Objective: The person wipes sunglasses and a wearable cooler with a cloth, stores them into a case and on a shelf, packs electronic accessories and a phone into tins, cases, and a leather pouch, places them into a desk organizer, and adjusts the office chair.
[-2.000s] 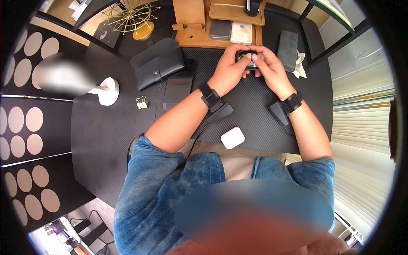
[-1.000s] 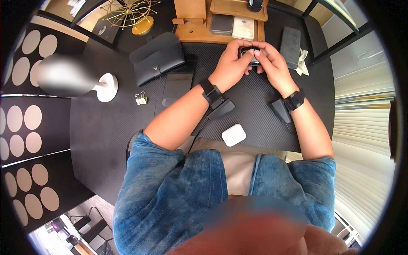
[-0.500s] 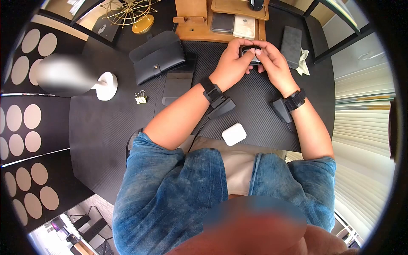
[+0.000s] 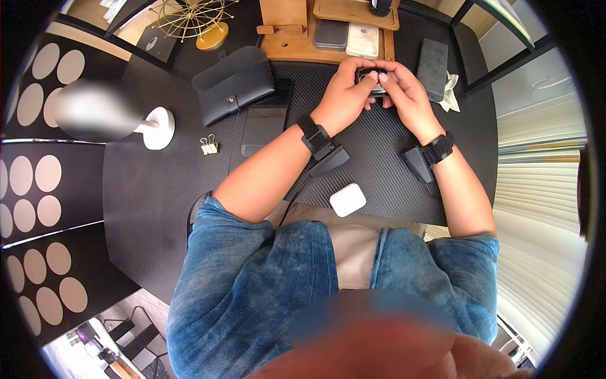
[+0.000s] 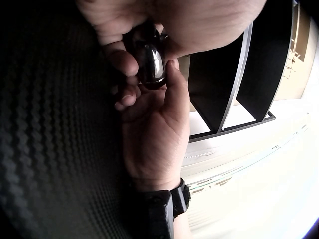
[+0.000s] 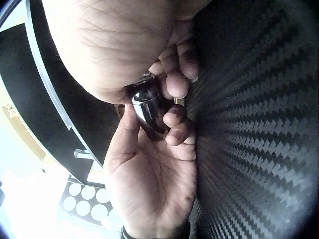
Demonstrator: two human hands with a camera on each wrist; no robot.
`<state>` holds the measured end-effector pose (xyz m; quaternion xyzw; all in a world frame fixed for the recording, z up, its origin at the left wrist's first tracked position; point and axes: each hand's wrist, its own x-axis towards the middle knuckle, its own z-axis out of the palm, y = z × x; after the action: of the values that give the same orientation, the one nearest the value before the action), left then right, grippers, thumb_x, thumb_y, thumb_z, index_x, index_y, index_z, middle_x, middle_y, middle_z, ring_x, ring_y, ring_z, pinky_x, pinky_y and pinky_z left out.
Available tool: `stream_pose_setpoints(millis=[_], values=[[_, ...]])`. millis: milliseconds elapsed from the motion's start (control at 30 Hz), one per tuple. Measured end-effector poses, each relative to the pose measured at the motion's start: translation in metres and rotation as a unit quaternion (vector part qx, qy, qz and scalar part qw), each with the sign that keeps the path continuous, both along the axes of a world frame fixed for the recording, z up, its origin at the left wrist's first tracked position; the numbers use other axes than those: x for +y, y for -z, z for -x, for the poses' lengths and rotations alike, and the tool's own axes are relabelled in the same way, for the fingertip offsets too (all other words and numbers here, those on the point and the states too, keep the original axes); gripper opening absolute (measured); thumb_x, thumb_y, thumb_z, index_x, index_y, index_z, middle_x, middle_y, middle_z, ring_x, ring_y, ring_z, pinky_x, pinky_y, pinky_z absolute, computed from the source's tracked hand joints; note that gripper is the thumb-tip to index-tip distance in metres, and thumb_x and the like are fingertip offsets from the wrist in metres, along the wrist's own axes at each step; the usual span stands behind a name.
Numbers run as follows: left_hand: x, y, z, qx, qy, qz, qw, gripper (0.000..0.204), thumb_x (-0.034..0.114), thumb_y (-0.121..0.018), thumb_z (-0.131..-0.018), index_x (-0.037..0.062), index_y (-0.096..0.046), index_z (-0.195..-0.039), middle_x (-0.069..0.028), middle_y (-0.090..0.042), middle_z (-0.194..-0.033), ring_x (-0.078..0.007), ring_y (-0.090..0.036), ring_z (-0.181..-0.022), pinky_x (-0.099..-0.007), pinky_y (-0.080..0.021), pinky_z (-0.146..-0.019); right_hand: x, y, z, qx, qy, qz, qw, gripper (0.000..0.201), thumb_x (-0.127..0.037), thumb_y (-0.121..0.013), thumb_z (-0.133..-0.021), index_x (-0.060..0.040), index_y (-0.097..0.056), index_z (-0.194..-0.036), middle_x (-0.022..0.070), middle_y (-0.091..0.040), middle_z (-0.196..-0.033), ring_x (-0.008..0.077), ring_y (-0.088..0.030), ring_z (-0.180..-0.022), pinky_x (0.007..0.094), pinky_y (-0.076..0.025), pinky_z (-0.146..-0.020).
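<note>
Both hands meet over the far part of the desk, holding one small glossy black-and-silver object (image 4: 380, 91) between them. The left hand (image 4: 344, 93) grips its left side, and the right hand (image 4: 405, 95) grips its right side. Both thumbs lie on its upper face, tips close together, while the other fingers curl around and beneath it. The left wrist view shows the object's rounded, shiny end (image 5: 154, 64) between the two hands. In the right wrist view, its smooth dark body (image 6: 148, 109) has a thin seam. Fingers hide much of it; its kind cannot be told.
A white rounded case (image 4: 348, 200) lies near the front edge. Left are a black pouch (image 4: 233, 88), a dark phone (image 4: 264, 129), a binder clip (image 4: 209, 145) and a white lamp base (image 4: 158, 128). Behind stands a wooden organizer (image 4: 284, 47); a dark grey slab (image 4: 433, 69) lies right.
Over two seconds the view has shifted slightly, and the hands sit a little higher and farther right in it. They keep their hold on the object; the last half second shows almost no movement.
</note>
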<state>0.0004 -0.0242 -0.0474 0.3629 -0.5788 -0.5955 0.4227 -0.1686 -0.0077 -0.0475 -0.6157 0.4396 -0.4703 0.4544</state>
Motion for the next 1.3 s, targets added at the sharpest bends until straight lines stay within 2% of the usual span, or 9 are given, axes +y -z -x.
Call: stream_pose_setpoints(millis=[1300], values=[[0.0018, -0.0041, -0.0001, -0.027, -0.007, 0.005, 1.0, 0.035, 0.027, -0.054, -0.101, 0.0001, -0.049, -0.122, -0.0065, -0.06, -0.096, -0.0104, -0.061, -0.071, -0.024, -0.054, -0.063, 0.0019, -0.0054, -0.0014, 0.001, 0.001, -0.002, 1.0, 0.034, -0.021, -0.056, -0.1, -0.0022, -0.054, -0.128, -0.0009, -0.061, -0.084, 0.0057, -0.052, -0.066, 0.021, -0.045, -0.06]])
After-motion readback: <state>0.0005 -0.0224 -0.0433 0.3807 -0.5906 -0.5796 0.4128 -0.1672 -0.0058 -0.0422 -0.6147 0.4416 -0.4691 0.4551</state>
